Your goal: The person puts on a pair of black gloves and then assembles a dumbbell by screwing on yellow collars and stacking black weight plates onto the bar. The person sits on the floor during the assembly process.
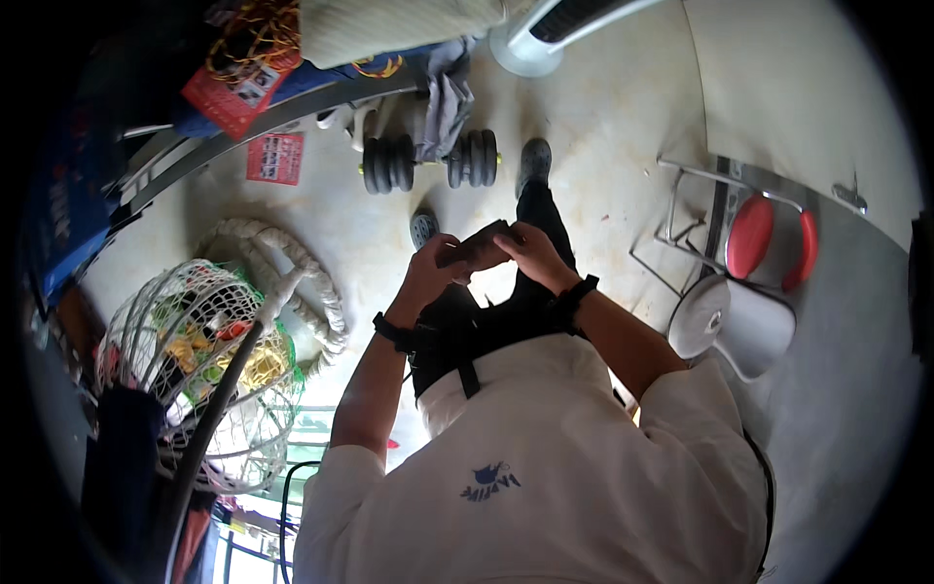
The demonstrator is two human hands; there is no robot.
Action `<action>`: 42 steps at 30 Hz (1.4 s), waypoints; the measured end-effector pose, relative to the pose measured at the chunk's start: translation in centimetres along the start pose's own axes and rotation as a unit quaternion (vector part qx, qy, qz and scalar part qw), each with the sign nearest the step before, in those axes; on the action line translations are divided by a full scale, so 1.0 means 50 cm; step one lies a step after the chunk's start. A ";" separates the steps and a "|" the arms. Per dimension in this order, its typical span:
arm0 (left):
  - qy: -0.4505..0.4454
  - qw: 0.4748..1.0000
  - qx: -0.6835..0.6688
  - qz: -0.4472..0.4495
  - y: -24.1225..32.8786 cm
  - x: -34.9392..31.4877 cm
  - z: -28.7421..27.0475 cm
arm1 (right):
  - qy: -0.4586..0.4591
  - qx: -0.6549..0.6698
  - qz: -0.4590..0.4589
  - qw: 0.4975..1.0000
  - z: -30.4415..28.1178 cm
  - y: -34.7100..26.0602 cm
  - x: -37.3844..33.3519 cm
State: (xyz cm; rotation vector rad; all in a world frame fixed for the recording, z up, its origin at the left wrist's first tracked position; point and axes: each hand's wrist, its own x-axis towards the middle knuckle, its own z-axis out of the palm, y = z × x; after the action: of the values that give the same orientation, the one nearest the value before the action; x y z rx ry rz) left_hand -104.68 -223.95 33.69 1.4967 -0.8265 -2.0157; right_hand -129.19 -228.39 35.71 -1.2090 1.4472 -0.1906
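In front of my waist, both hands are closed on a dark brown, flat oblong thing [475, 249], perhaps a wallet; its kind is not clear. My left hand [428, 276] grips its left end, with the thumb on top. The right end is held by my right hand [538, 255], fingers bent around the edge. The thing is tilted, its right end farther from me. Dark bands circle both my wrists. What lies under my fingers is hidden.
A dumbbell [387, 164] lies on the floor ahead, grey cloth over its bar. To the left stand a net basket [199, 350] of mixed things and a wrapped ring [326, 292]. Right are a red-padded metal chair [749, 234], a whitish bin [744, 326] and a door [808, 88].
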 end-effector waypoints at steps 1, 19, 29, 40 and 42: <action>0.003 0.999 0.033 0.006 -0.027 0.005 -0.010 | 0.001 0.004 0.042 0.999 0.026 0.023 -0.016; 0.168 0.959 0.175 0.144 -0.604 0.574 -0.051 | 0.249 0.023 -0.013 0.968 0.243 0.598 0.453; 0.207 0.684 0.495 0.495 -0.571 0.750 -0.108 | 0.459 -0.292 -0.364 0.756 0.299 0.649 0.725; 0.125 0.839 0.417 0.327 -0.456 0.931 -0.356 | 0.405 -0.247 -0.347 0.809 0.297 0.691 0.688; 0.118 0.832 0.432 0.327 -0.418 0.944 -0.343 | 0.399 -0.220 -0.372 0.809 0.296 0.697 0.689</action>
State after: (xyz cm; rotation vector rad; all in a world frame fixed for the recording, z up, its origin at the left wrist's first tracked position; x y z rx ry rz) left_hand -101.92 -245.38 -16.22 1.5048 -1.9700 -0.9226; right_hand -128.78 -230.65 -15.44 -2.2292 1.6716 -1.0571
